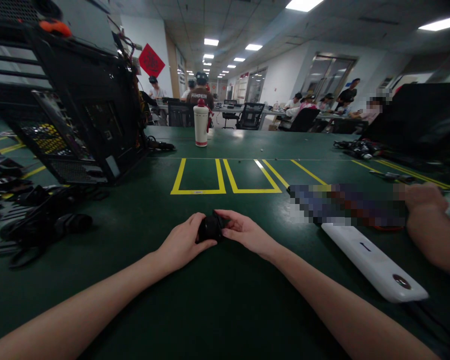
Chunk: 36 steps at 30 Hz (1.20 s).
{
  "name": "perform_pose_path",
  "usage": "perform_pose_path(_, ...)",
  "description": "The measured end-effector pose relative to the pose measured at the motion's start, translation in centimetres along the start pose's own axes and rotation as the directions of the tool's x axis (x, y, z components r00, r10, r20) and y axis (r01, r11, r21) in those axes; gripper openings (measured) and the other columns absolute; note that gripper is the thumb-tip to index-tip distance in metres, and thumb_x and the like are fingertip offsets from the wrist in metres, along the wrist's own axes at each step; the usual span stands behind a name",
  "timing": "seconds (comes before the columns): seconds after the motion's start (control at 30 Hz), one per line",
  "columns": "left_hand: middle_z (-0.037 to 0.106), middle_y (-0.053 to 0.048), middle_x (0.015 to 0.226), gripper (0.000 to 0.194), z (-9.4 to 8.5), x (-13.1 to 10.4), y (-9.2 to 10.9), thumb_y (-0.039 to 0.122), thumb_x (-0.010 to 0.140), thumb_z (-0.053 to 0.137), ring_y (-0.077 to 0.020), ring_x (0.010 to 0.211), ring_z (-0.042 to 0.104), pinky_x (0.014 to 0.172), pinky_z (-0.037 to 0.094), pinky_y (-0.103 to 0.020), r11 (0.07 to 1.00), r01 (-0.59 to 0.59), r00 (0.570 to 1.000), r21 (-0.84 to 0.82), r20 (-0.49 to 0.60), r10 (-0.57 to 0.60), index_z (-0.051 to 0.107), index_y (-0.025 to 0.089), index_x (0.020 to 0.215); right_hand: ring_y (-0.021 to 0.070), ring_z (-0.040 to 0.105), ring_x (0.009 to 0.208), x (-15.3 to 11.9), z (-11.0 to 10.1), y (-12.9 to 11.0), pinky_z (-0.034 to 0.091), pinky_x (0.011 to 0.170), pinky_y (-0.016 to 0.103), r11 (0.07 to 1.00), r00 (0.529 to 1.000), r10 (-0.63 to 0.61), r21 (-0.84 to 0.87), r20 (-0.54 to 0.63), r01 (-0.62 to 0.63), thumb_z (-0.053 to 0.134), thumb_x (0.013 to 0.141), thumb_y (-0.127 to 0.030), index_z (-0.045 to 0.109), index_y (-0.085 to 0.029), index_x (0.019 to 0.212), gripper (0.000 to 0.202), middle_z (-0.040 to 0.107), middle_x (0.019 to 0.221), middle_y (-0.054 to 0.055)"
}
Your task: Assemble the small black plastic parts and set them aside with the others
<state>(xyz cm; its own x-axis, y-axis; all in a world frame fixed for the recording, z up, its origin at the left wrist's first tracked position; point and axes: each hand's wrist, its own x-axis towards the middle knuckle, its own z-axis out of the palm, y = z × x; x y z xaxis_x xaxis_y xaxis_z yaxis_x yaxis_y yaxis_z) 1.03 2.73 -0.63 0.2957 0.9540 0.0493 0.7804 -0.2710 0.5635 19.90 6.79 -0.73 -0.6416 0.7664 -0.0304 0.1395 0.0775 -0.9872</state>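
Note:
A small, rounded black object (210,228) is held between my two hands, low over the green table (206,305); its exact kind I cannot make out. My left hand (183,240) wraps round its left side, thumb along the near edge. From the right, my right hand (245,231) pinches its edge with thumb and fingertips. Fingers cover part of the object.
An open black computer case (86,115) stands at the left, near dark cables (45,225). A white bottle (201,123) stands beyond yellow tape outlines (198,192). At right lie a white power strip (375,262) and another person's hand (427,197).

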Motion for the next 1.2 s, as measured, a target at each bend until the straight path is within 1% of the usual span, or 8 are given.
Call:
perform_pose_path(0.2,0.050,-0.007,0.104,0.048,-0.2,-0.3,-0.1,0.049,0.072,0.045,-0.0203,0.084,0.052,0.069,0.043,-0.035,1.000,-0.001,1.000,-0.002,-0.021,0.001,0.039,0.021,0.111,0.0118,0.053,0.083,-0.1,0.2,0.3,0.044,0.076,0.030,1.000,1.000,-0.007,0.016,0.027,0.007,0.049,0.075,-0.015,0.039,-0.023,0.115,0.042,0.052,0.100,0.002)
perform_pose_path(0.33,0.048,-0.004,0.111,0.045,-1.2,-0.6,0.1,0.045,0.075,0.044,-0.0217,0.101,0.044,0.084,0.037,-0.038,0.991,-0.107,0.993,0.085,-0.045,0.111,0.039,0.024,0.114,0.0129,0.053,0.090,-0.2,0.7,0.7,0.043,0.080,0.031,0.999,0.999,-0.035,-0.016,0.023,0.035,0.052,0.073,-0.015,0.043,-0.021,0.109,0.038,0.052,0.103,0.003)
perform_pose_path(0.5,0.051,-0.005,0.108,0.046,-1.9,-0.7,0.3,0.039,0.076,0.045,-0.0212,0.098,0.043,0.085,0.035,-0.037,0.970,-0.175,0.983,0.167,-0.029,0.182,0.037,0.024,0.119,0.0137,0.053,0.084,-0.4,1.0,0.6,0.044,0.075,0.033,0.988,0.999,-0.040,-0.146,0.008,0.040,0.055,0.072,-0.020,0.046,-0.021,0.106,0.035,0.053,0.100,0.003)
perform_pose_path(0.6,0.049,-0.005,0.109,0.051,-1.7,-0.7,0.3,0.044,0.076,0.044,-0.0219,0.099,0.043,0.085,0.034,-0.038,0.980,-0.141,0.989,0.139,-0.016,0.144,0.034,0.024,0.121,0.0135,0.053,0.082,-0.4,1.0,0.5,0.044,0.074,0.033,0.988,0.999,-0.037,-0.151,-0.036,0.031,0.057,0.069,-0.020,0.046,-0.020,0.104,0.037,0.053,0.099,0.004)
perform_pose_path(0.73,0.045,-0.006,0.109,0.060,-1.2,-0.9,0.4,0.052,0.071,0.044,-0.0219,0.094,0.046,0.076,0.041,-0.035,0.999,-0.042,0.999,-0.003,0.009,0.042,0.031,0.025,0.123,0.0144,0.051,0.090,-0.3,0.9,0.3,0.042,0.078,0.033,0.989,0.988,-0.075,-0.136,-0.134,0.057,0.058,0.069,-0.018,0.045,-0.020,0.105,0.038,0.052,0.100,0.004)
perform_pose_path(0.83,0.042,-0.005,0.108,0.062,-0.9,-0.9,0.5,0.054,0.069,0.045,-0.0204,0.090,0.047,0.071,0.043,-0.032,0.998,-0.016,1.000,-0.053,-0.001,0.016,0.031,0.026,0.122,0.0148,0.050,0.095,-0.3,0.8,0.0,0.041,0.081,0.033,0.990,0.987,-0.078,-0.129,-0.139,0.060,0.057,0.069,-0.017,0.046,-0.019,0.105,0.037,0.052,0.102,0.004)
perform_pose_path(1.1,0.044,-0.006,0.100,0.067,-0.4,-0.1,0.7,0.059,0.070,0.038,-0.0197,0.083,0.047,0.068,0.043,-0.032,0.994,-0.038,0.999,0.099,-0.025,0.041,0.029,0.022,0.124,0.0166,0.050,0.095,-0.3,0.3,0.1,0.040,0.084,0.037,0.991,0.998,0.006,-0.134,-0.068,-0.015,0.056,0.071,-0.027,0.043,-0.019,0.112,0.043,0.052,0.107,0.006)
perform_pose_path(1.2,0.042,-0.006,0.102,0.070,-0.2,0.0,0.5,0.059,0.071,0.037,-0.0190,0.082,0.047,0.067,0.043,-0.031,0.994,-0.044,0.999,0.098,-0.025,0.047,0.020,0.023,0.128,0.0170,0.050,0.094,-0.3,0.2,0.0,0.039,0.084,0.038,0.988,0.998,0.035,-0.151,-0.050,-0.042,0.052,0.074,-0.033,0.046,-0.019,0.111,0.040,0.051,0.107,0.007)
